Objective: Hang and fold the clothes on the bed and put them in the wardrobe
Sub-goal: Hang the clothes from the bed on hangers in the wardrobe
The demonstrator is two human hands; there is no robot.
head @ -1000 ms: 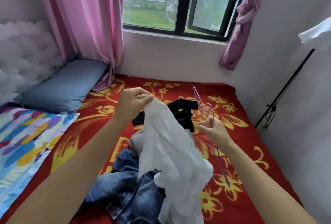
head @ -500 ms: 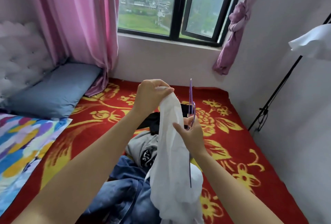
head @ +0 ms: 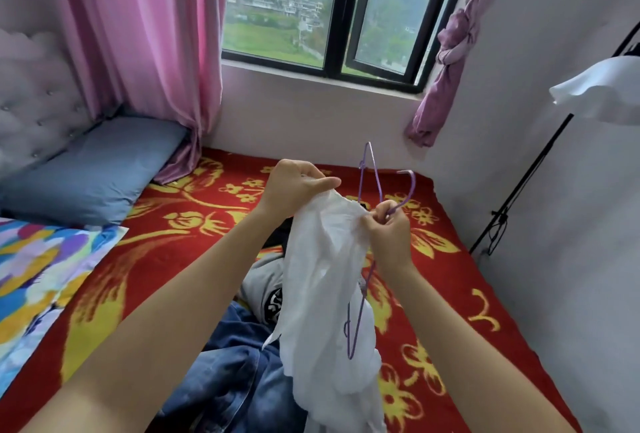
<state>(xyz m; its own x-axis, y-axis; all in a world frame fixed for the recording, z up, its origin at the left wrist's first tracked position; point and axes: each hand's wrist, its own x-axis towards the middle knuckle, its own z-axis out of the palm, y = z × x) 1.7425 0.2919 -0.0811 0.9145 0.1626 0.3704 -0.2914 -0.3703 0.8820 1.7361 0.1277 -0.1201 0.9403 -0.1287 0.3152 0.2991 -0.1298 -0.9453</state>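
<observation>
Left hand (head: 298, 186) pinches the top of a thin, crinkled white garment (head: 322, 280) over the middle of the red floral bed (head: 194, 228). Right hand (head: 388, 236) grips its other edge and a slim purple wire hanger (head: 361, 165).

Black-framed window (head: 346, 16), pink curtain (head: 145, 44), white walls (head: 554, 190)

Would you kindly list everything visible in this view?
blanket: 1, red-yellow, under the garments
white garment: 1, white, held up centre
wire hanger: 1, purple, held centre-right
jeans: 1, blue, nearest on blanket
printed garment: 1, grey, behind jeans
black garment: 1, black, mid-blanket
pillow: 1, grey-blue, left
quilt: 1, multicoloured, near left
pink curtain: 1, pink, far left
knotted curtain: 1, purple, far right
left hand: 1, gripping white garment
right hand: 1, holding wire hanger
</observation>
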